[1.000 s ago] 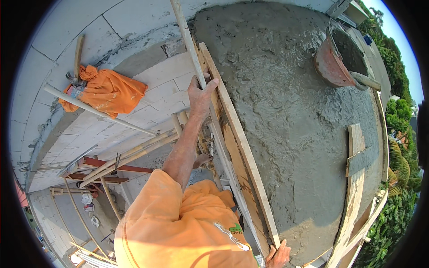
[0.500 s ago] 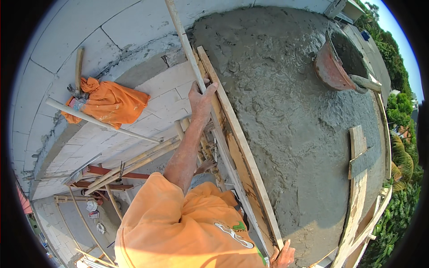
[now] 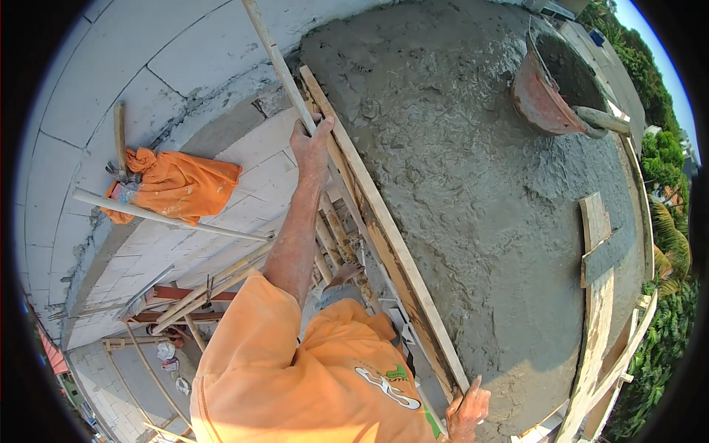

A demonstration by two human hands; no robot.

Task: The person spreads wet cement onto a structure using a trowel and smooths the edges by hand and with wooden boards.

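Observation:
A long, narrow wooden board point(image 3: 395, 244) runs along the near edge of a grey slab of wet concrete point(image 3: 473, 214). My left hand point(image 3: 310, 148) is closed round the board near its far end, thumb toward the concrete, beside a thin pale wooden strip point(image 3: 273, 48). Some of its fingers are hidden behind the wood. Down at the near end, my right hand point(image 3: 469, 413) grips the same board, with the fingertips at its edge and the palm partly cut off by the frame.
On the concrete stand a reddish bucket point(image 3: 543, 96) at the far right and a plank with a grey-smeared crosspiece point(image 3: 598, 258). An orange cloth point(image 3: 188, 184) and a hammer point(image 3: 120, 140) lie on the block wall to the left. Bamboo poles point(image 3: 214, 288) cross the drop below.
The view has shifted slightly, so the surroundings sit higher and my left hand farther left. More of my right hand shows. Both hands keep their hold on the board.

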